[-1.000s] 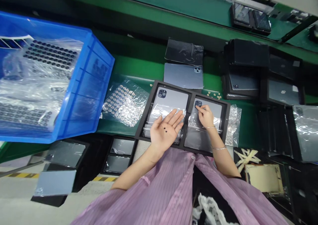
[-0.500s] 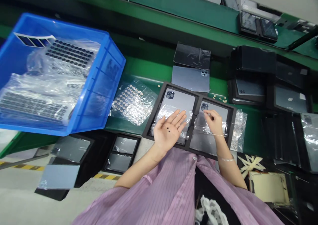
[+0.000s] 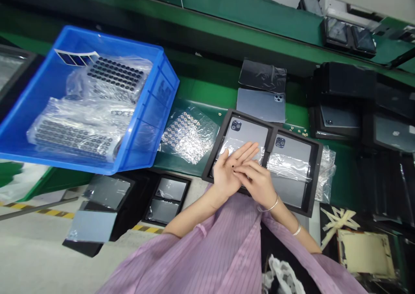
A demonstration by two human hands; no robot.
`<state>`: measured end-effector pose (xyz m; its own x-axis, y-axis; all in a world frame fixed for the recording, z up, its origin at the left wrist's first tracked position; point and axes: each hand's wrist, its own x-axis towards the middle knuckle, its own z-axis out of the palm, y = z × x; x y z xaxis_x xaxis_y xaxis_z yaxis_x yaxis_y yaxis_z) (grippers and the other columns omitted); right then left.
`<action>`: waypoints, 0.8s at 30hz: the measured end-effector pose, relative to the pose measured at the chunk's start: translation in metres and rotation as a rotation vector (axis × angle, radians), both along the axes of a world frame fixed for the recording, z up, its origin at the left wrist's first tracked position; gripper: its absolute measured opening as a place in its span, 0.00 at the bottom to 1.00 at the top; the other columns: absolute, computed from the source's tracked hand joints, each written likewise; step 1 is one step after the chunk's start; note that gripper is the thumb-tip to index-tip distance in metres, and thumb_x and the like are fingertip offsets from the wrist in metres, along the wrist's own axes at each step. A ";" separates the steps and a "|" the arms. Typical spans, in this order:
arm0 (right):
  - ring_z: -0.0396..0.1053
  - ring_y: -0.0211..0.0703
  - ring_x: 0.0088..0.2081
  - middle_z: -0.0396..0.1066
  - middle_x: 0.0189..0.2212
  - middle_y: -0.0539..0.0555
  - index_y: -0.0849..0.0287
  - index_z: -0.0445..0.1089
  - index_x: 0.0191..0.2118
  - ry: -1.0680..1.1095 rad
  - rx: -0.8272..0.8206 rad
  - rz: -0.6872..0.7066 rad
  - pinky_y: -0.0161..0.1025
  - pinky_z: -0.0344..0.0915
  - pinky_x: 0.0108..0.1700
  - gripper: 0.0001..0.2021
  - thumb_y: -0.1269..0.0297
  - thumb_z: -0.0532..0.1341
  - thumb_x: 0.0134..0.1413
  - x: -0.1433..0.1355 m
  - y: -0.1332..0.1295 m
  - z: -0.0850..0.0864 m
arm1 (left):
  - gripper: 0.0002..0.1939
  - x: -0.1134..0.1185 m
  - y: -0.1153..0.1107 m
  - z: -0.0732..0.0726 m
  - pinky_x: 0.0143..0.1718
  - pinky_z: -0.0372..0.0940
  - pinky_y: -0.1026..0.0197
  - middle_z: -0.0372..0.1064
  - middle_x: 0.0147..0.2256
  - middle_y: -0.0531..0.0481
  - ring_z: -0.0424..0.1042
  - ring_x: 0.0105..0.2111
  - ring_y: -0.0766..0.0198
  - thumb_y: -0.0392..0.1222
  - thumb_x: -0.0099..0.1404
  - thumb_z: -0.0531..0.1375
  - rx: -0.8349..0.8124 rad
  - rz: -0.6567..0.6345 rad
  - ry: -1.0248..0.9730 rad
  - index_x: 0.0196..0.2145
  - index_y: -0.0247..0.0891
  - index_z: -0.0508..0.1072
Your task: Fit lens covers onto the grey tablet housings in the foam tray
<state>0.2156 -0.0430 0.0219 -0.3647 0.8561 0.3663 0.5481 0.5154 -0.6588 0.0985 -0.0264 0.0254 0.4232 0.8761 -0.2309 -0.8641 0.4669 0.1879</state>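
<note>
The left hand (image 3: pixel 224 177), fingers stretched out, bears a black dot (image 3: pixel 232 166) on its palm; the right hand (image 3: pixel 257 180) bends over this palm, its hold unclear; beneath and beyond, a tray (image 3: pixel 316 179) contains two tablets (image 3: pixel 289 192).

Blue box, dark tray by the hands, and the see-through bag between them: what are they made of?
Blue box: looks like hard plastic, smooth and slightly shiny, with moulded ribs. Dark tray: matte, with thick edges; maybe foam, maybe plastic. See-through bag: probably thin plastic film, glossy, crinkled and catching light.
</note>
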 end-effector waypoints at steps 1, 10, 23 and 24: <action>0.70 0.37 0.34 0.73 0.34 0.52 0.57 0.73 0.37 -0.012 0.002 0.002 0.36 0.67 0.36 0.08 0.67 0.56 0.61 -0.001 0.001 0.000 | 0.29 -0.002 0.000 -0.001 0.63 0.47 0.51 0.67 0.54 0.40 0.56 0.61 0.52 0.52 0.68 0.41 -0.007 -0.002 0.005 0.51 0.28 0.69; 0.70 0.38 0.36 0.73 0.33 0.53 0.58 0.73 0.35 -0.039 0.037 0.012 0.35 0.66 0.38 0.10 0.67 0.54 0.62 -0.023 0.003 -0.004 | 0.28 -0.019 0.009 -0.012 0.62 0.49 0.52 0.68 0.53 0.39 0.58 0.60 0.53 0.50 0.68 0.42 -0.105 0.010 -0.010 0.52 0.27 0.68; 0.68 0.39 0.35 0.70 0.37 0.54 0.58 0.73 0.36 -0.469 -0.014 -0.409 0.34 0.57 0.32 0.13 0.63 0.52 0.63 -0.002 0.143 -0.076 | 0.26 -0.061 0.011 -0.030 0.50 0.63 0.55 0.70 0.51 0.38 0.65 0.55 0.54 0.48 0.67 0.46 -0.230 0.119 0.021 0.52 0.26 0.69; 0.67 0.39 0.35 0.70 0.38 0.54 0.58 0.73 0.37 -0.495 -0.020 -0.401 0.34 0.55 0.31 0.13 0.62 0.52 0.64 -0.003 0.147 -0.080 | 0.25 -0.063 0.010 -0.030 0.50 0.63 0.55 0.70 0.51 0.38 0.66 0.54 0.54 0.48 0.67 0.46 -0.226 0.120 0.021 0.50 0.26 0.70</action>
